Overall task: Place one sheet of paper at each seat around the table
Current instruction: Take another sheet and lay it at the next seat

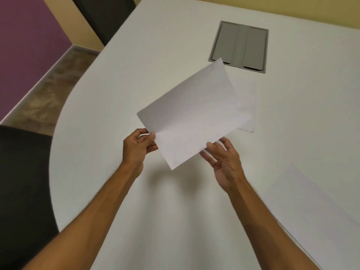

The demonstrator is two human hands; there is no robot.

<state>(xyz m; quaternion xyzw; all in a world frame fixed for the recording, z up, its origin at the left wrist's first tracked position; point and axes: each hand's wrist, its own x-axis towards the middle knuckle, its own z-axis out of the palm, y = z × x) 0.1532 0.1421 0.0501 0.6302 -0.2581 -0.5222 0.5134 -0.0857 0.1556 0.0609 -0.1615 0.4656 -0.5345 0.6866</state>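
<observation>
I hold a white sheet of paper tilted above the white table. My left hand pinches its near left edge between thumb and fingers. My right hand supports its near right edge, with the thumb on top and the fingers spread under it. Partly hidden behind the held sheet, a small stack of paper lies flat on the table. Another single sheet lies flat at the table's near right.
A grey cable hatch is set into the tabletop beyond the stack. A dark chair stands at the table's left edge and another dark chair at the far left. The table's rounded edge curves on the left above a brown floor.
</observation>
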